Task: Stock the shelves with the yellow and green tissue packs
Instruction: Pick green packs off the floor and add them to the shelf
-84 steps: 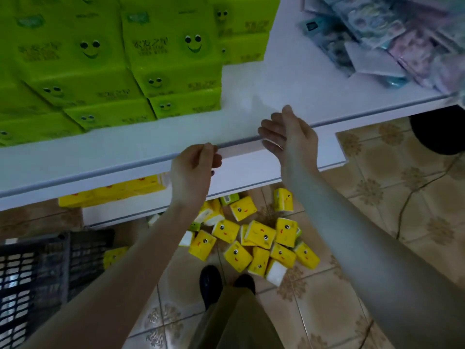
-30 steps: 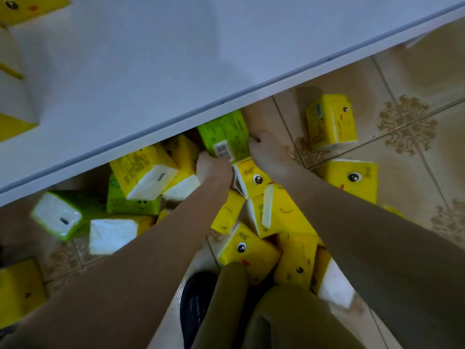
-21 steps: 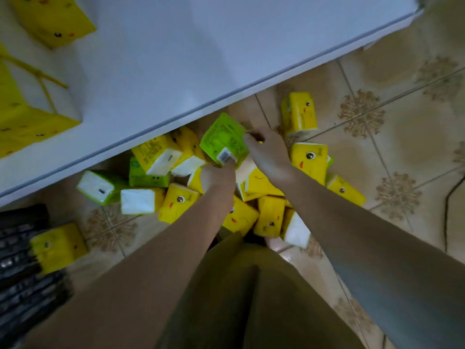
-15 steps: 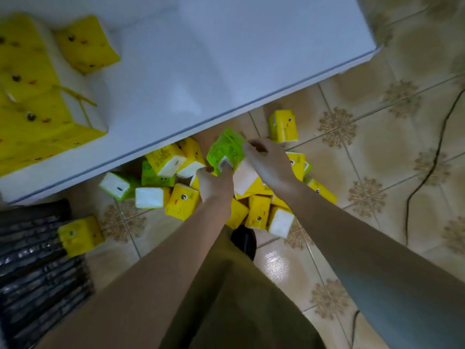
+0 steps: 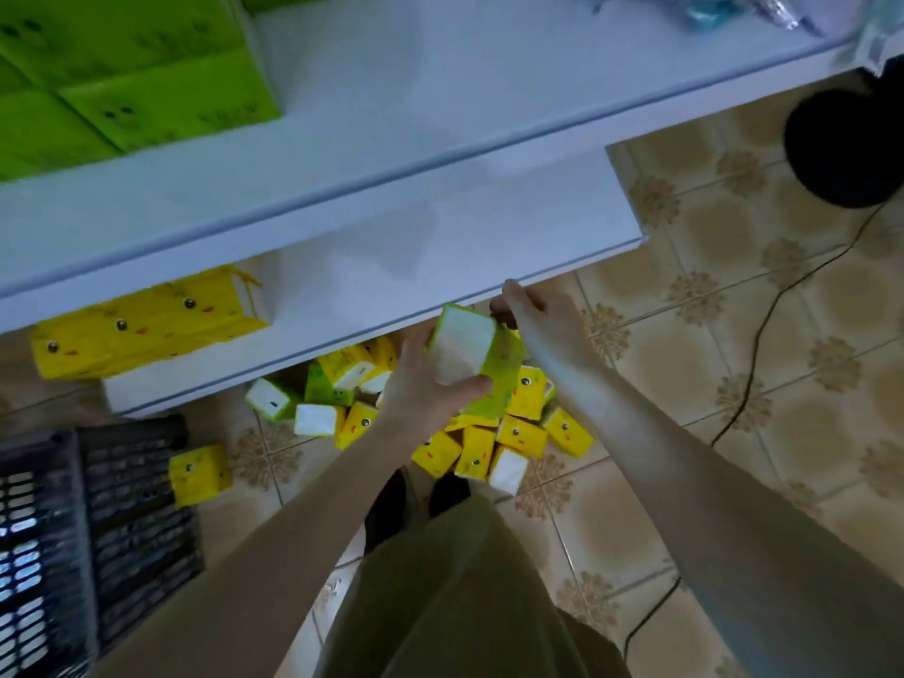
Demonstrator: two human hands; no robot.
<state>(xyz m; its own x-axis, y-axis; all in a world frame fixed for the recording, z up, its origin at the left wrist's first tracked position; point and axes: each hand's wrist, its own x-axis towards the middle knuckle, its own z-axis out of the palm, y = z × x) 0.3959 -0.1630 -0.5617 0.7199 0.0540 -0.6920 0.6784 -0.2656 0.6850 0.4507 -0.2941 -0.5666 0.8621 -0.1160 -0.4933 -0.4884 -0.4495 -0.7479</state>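
Green tissue pack held at the centre of the frame, more packs on the floor and on white shelves.

A small green plastic-wrapped tissue pack sits tilted at the centre, white end face up, gripped by the left hand. The right hand curls at its upper right corner; whether it grips cannot be told. Below it, a loose pile of small yellow tissue packs with cartoon faces lies on the floor, with a few green packs at the pile's left. One yellow pack lies apart at lower left. A long yellow multi-pack lies on the lower white shelf at left. Large green packs are stacked at upper left on the upper white shelf.
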